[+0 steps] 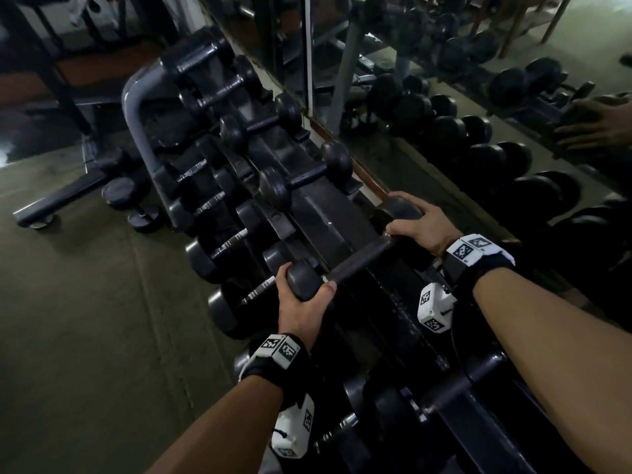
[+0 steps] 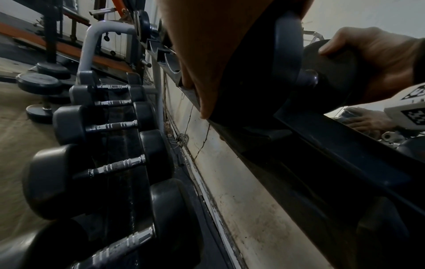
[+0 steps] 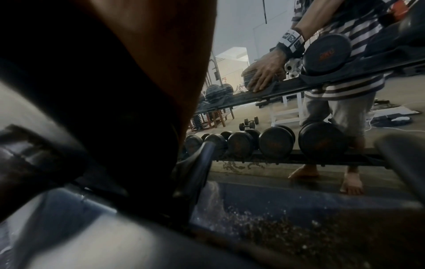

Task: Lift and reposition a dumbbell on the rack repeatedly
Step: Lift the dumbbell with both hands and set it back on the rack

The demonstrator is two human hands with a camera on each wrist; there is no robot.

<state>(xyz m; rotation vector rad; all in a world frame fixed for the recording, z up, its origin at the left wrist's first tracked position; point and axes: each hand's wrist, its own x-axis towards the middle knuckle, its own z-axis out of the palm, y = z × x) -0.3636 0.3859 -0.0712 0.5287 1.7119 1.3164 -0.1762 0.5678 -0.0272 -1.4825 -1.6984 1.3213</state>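
Observation:
A black dumbbell lies across the top tier of the dark rack, its bar running from lower left to upper right. My left hand grips its near head, with fingers and thumb curled round the rim. My right hand grips the far head by the mirror. In the left wrist view, the dumbbell sits on the rack rail, with my left hand close up and my right hand curled round the far head. The right wrist view is mostly blocked by my right hand and a dark blurred mass.
Two smaller dumbbells lie farther along the top tier. Chrome-handled dumbbells fill the lower tier on the left. A wall mirror runs along the rack's right side. A loose dumbbell stands on the mat floor.

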